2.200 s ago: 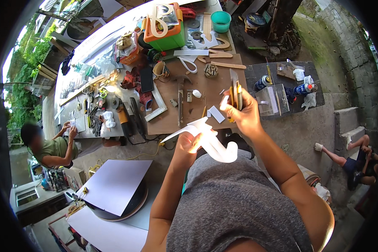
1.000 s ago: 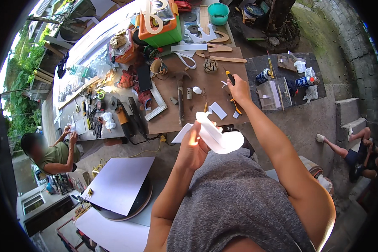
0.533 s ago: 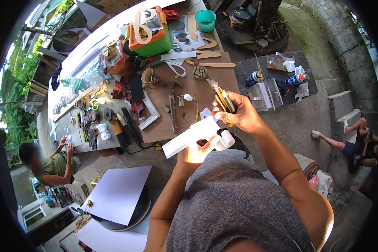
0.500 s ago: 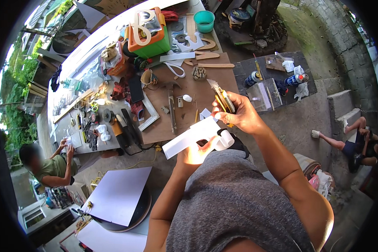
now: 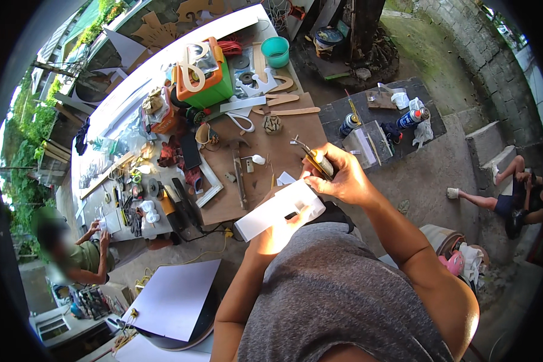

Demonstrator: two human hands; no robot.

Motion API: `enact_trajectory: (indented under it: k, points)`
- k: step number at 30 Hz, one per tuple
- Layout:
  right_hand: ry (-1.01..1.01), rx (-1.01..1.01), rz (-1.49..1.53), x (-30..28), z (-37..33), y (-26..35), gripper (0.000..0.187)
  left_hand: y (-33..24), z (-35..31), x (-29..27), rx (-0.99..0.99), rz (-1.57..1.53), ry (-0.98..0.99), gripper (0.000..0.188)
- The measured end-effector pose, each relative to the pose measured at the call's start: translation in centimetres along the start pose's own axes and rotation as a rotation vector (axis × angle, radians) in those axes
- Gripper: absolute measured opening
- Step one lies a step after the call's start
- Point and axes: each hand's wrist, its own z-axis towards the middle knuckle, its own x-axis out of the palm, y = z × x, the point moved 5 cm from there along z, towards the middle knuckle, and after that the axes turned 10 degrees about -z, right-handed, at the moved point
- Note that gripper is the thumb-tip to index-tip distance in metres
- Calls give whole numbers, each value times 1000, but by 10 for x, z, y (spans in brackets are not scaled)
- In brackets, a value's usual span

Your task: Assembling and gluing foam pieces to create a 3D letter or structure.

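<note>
In front of my torso, my left hand [image 5: 273,236] grips a white piece [image 5: 264,215] from below, its thumb through or over a gap near the right end. The piece looks like thick board or foam with a flat, bright side; its exact kind I cannot tell. My right hand [image 5: 342,174] is wrapped round a yellow and black utility knife [image 5: 321,163], whose tip points up and away to the left. Its fingertips are at the upper right end of the white piece. Beyond both hands, a hammer [image 5: 239,175] lies on the brown board [image 5: 218,204].
A green and orange toolbox [image 5: 214,81] and a teal bucket [image 5: 275,52] stand on the cluttered table. Spray cans [image 5: 412,118] lie on a low dark table at right. White sheets [image 5: 176,295] rest at lower left. One person [image 5: 81,259] works at left; another sits at right.
The white piece has turned in my left hand, so its curled right end no longer shows. The knife has tilted slightly in my right hand. The whole view has shifted a little.
</note>
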Motion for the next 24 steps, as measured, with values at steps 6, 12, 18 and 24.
enact_trajectory:
  k: [6,12,18,24]
  points:
    - [-40,-55,-81,-10,-8,9,27,-13,8,12,-9,-15,15,41]
    - [-59,-71,-155,-20,-17,6,27,-8,9,26,71,-64,4,41]
    - [-115,-91,-246,-23,-28,10,29,-10,5,29,38,0,31,35]
    - [-181,-110,-316,-9,-24,12,29,4,2,16,-11,-41,66,35]
